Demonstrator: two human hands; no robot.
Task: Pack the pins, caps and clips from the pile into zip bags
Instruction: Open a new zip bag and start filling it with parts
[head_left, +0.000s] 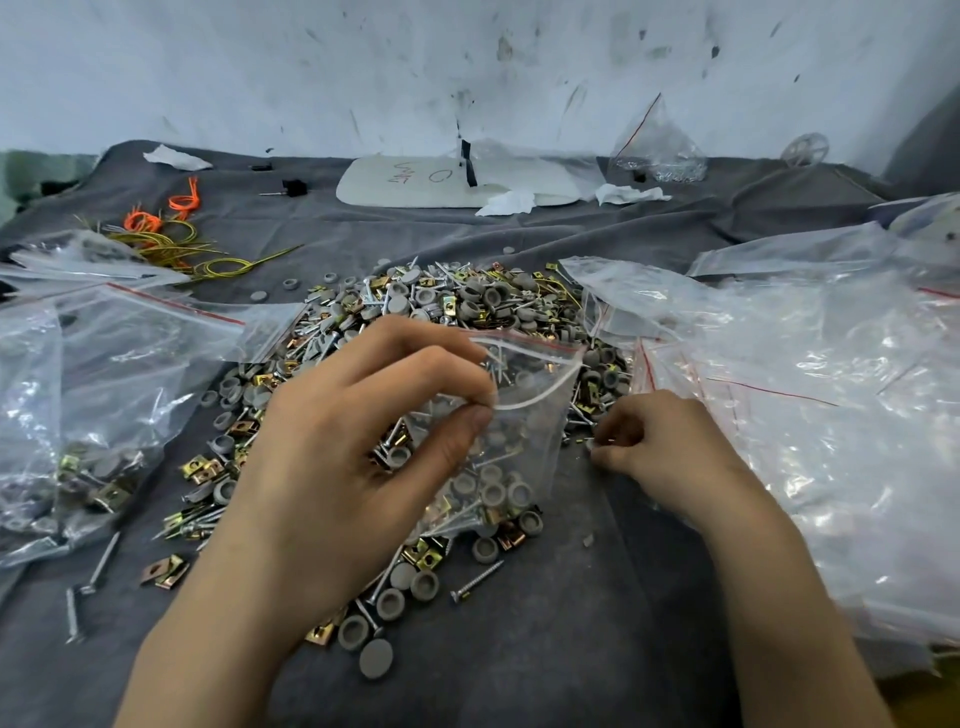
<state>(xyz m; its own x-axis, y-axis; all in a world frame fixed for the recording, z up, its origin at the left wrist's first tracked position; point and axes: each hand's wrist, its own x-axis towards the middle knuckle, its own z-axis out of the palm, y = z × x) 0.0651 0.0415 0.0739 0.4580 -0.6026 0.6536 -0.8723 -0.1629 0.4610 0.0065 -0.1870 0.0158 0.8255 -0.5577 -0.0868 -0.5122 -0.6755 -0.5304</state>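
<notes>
Both forearms come in from the near edge over the desk (571, 649), which is covered with a grey cloth. The left hand (353, 441) is raised over the pile and pinches the open mouth of a small zip bag (524, 431) between thumb and fingers. The bag hangs down clear, with a red line at its top, and some grey caps and pins lie already in its bottom. The right hand (660, 441) is lower, just right of the bag. Its fingers are curled and the fingertips pinch a small piece (597, 442) at the edge of the pile; which kind it is I cannot tell. The pile (441, 301) of grey caps, silver pins and brass clips spreads behind and under the hands. A filled bag (78, 415) lies at the left, and empty bags (805, 389) are heaped at the right.
</notes>
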